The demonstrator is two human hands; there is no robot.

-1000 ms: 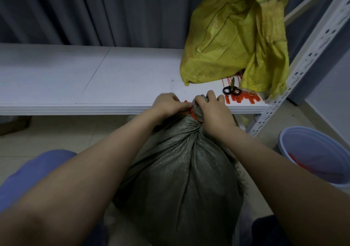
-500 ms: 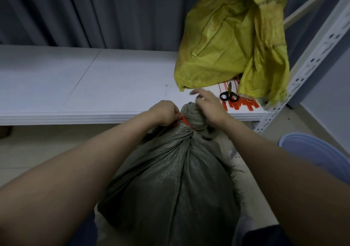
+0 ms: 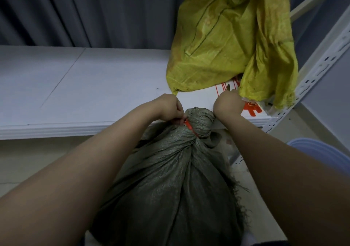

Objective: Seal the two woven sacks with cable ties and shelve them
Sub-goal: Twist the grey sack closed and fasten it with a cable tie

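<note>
In the lower centre of the frame the grey-green sack [image 3: 170, 179] stands on the floor in front of the white shelf [image 3: 85, 86], full and rounded, its contents hidden. Its neck is bunched tight, with a red cable tie [image 3: 188, 126] round it. The left grip [image 3: 168, 106] pinches the tie's end just left of the neck. The right grip [image 3: 228, 104] rests on the shelf at centre right, over the loose red ties [image 3: 252, 109] and a scissors blade [image 3: 228, 87]. Its fingers are hidden, so I cannot tell whether it grasps anything. The yellow sack [image 3: 223, 37] slumps on the shelf at upper right, its fabric drooping forward. A blue bucket [image 3: 320, 151] shows at the right edge, its inside out of sight.
</note>
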